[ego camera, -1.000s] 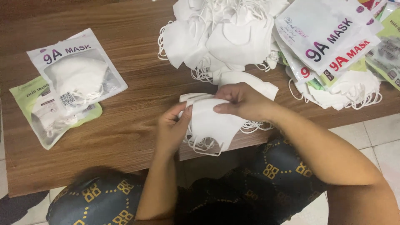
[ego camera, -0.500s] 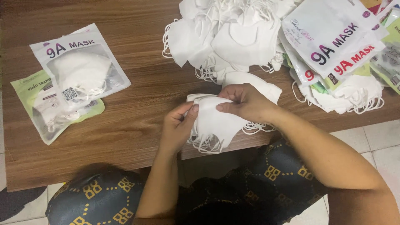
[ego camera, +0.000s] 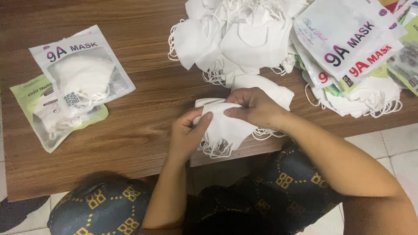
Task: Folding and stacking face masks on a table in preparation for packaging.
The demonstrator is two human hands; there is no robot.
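A small stack of folded white face masks (ego camera: 226, 128) lies at the near edge of the brown wooden table (ego camera: 143, 117), elastic loops hanging over the edge. My left hand (ego camera: 188, 132) pinches the stack's left side between thumb and fingers. My right hand (ego camera: 254, 106) grips the top of the same stack from the right. Just behind my right hand lies another white mask (ego camera: 265, 85).
A big heap of loose white masks (ego camera: 235, 35) fills the table's far middle. Empty printed pouches (ego camera: 352, 43) are piled at the far right over more masks (ego camera: 370, 98). Two filled pouches, one white (ego camera: 82, 72) and one green (ego camera: 52, 115), lie at the left.
The view has shifted slightly. My fingers have moved a little on the mask stack, which stays in the same place at the table edge.
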